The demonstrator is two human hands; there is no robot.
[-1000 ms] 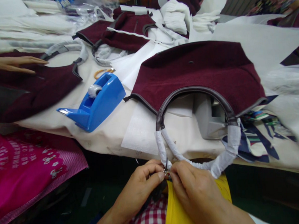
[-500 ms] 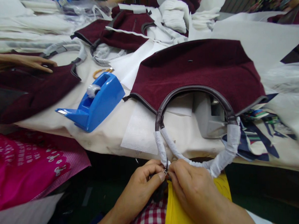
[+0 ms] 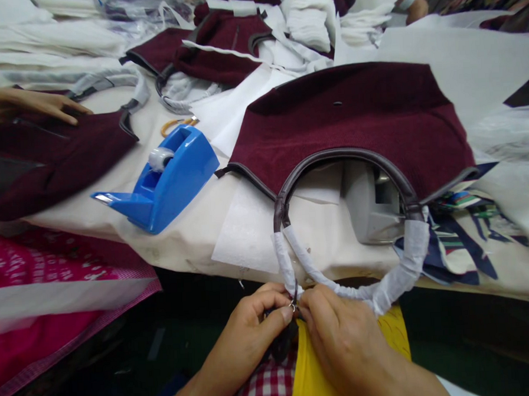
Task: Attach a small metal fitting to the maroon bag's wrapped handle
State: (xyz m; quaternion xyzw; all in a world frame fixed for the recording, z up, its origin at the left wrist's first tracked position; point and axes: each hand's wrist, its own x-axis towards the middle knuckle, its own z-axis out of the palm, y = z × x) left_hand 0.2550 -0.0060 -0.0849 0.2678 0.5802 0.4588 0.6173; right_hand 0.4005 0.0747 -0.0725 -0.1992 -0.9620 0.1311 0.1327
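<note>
At far left a co-worker's hand (image 3: 47, 106) lies flat on maroon cloth (image 3: 59, 167). A blue tape dispenser (image 3: 166, 179) sits near the table (image 3: 195, 237) edge. Below that edge the left hand (image 3: 253, 325) rises from the lap, fingers curled, thumb and forefinger pinching a small metal ring (image 3: 292, 306). The right hand (image 3: 342, 336) meets it knuckles-up, its fingertips pinching the same ring from the other side. The ring hangs beside the paper-wrapped handle (image 3: 397, 279), which loops down from the maroon bag (image 3: 353, 122) lying on the table.

Tape dispenser (image 3: 166, 176) left of bag (image 3: 353, 128), both on table (image 3: 191, 237).
</note>
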